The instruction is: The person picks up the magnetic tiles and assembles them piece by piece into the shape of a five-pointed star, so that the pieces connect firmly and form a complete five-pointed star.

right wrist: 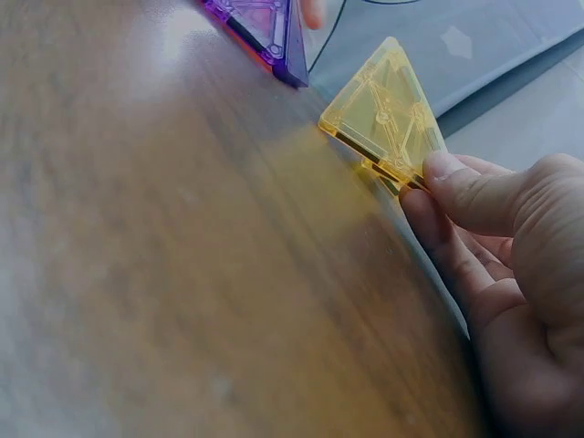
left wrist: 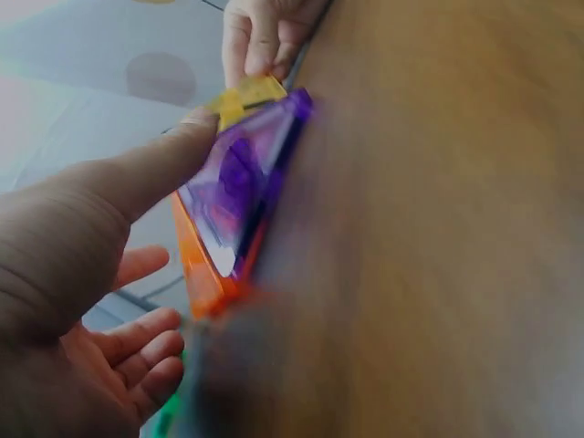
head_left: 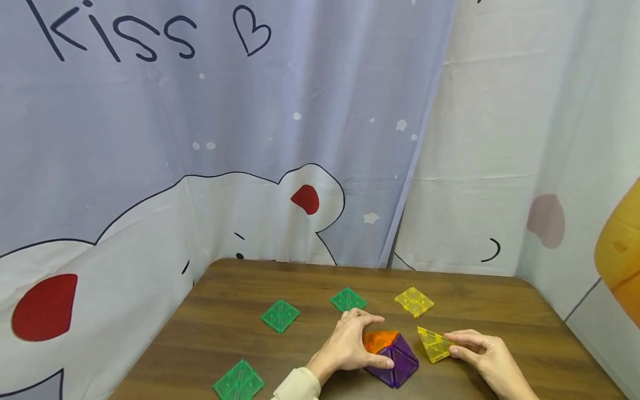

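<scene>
A low peaked shape of translucent magnetic tiles, with purple faces (head_left: pixel 401 364) and an orange face (head_left: pixel 380 340), stands on the table. My left hand (head_left: pixel 347 347) is spread around its left side, thumb against a purple face (left wrist: pixel 239 178) and the other fingers extended behind the orange one. To the right, my right hand (head_left: pixel 482 355) pinches a yellow triangular magnetic tile (head_left: pixel 434 344) at one corner between thumb and fingers. In the right wrist view this yellow tile (right wrist: pixel 383 114) is tilted, one corner pointing up, close to the purple faces (right wrist: pixel 265 27).
Green diamond-shaped tile pairs lie flat at the left front (head_left: pixel 239 382), mid left (head_left: pixel 280 316) and behind my left hand (head_left: pixel 348 299). A yellow diamond pair (head_left: pixel 414 301) lies at the back right. Printed curtains (head_left: pixel 300 83) hang behind the brown wooden table (head_left: pixel 225 305).
</scene>
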A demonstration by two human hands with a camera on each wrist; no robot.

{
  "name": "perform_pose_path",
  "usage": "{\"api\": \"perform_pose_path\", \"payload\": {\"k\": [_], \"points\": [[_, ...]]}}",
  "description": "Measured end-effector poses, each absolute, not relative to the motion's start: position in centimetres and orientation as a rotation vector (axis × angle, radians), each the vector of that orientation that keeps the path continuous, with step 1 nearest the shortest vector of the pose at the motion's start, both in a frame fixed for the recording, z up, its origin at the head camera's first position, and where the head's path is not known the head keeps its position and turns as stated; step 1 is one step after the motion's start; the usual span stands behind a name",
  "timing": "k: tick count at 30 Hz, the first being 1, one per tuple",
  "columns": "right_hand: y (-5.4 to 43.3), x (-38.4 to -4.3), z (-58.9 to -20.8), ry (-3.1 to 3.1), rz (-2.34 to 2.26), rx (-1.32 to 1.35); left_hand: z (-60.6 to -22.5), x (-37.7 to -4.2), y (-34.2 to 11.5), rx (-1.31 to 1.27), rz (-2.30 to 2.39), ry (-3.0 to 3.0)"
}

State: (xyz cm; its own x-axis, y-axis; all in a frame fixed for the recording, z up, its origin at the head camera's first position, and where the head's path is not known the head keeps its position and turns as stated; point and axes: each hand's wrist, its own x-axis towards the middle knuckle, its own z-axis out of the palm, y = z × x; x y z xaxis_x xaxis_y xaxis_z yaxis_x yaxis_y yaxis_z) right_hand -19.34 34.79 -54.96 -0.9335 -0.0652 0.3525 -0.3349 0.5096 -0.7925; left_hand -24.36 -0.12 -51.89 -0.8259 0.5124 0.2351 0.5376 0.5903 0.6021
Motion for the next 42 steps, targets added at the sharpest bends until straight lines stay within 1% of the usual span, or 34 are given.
{"api": "perform_pose_path", "payload": {"k": [5, 12, 19, 23, 29, 36, 42], "points": [[34.4, -19.2, -54.8, -2.49, 1.464, 0.349, -52.3, -24.2, -1.3, -0.961, -1.093, -2.79], [33.7, -19.2, -54.7, -2.495, 1.509, 0.421, -52.3, -24.8, -1.5, -1.046, -1.092, -2.729], [33.2, -19.3, -54.7, -2.425, 1.483, 0.572, -52.7, -25.1, -1.2, -1.099, -1.048, -2.693], [32.9, -19.3, -54.8, -2.388, 1.518, 0.613, -52.8, -25.3, -1.1, -1.131, -1.045, -2.676], [32.4, -19.2, -54.8, -2.38, 1.557, 0.569, -52.8, -25.4, -1.1, -1.159, -1.063, -2.669], [32.2, -19.2, -54.6, -2.313, 1.807, 0.473, -52.8, -25.3, -1.1, -1.16, -1.06, -2.692], [32.3, -19.2, -54.6, -2.287, 1.823, 0.47, -52.9, -25.1, -1.1, -1.142, -1.055, -2.724]]}}
